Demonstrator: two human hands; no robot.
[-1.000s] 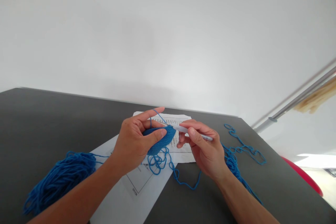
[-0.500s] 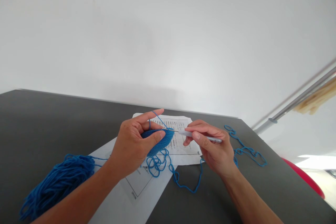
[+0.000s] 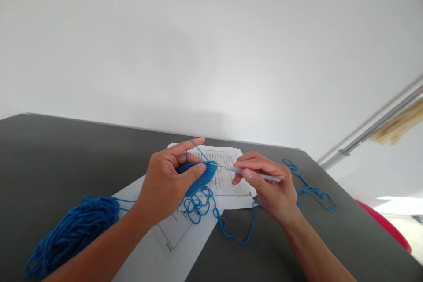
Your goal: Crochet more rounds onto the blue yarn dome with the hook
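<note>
My left hand (image 3: 168, 178) pinches a piece of blue crochet work (image 3: 205, 177) between thumb and fingers. A strand of blue yarn (image 3: 199, 149) runs from the work up over my raised left index finger. In my right hand (image 3: 269, 180) is a crochet hook (image 3: 238, 170) with a pale handle, held much like a pen. Its thin metal shaft reaches left to the upper edge of the crochet work. Whether the hook's tip sits inside a stitch is too small to tell.
Left of my forearm lies a skein of blue yarn (image 3: 77, 231). Loose yarn loops (image 3: 196, 206) and a tangled strand (image 3: 317, 191) rest on the dark table (image 3: 82, 154). Beneath my hands are a printed sheet (image 3: 231, 200) and another paper (image 3: 165, 255). A white wall (image 3: 198, 53) stands behind.
The crochet work and my left hand have shifted very slightly left. My right hand and the hook have moved a touch right and down, showing a bit more metal shaft.
</note>
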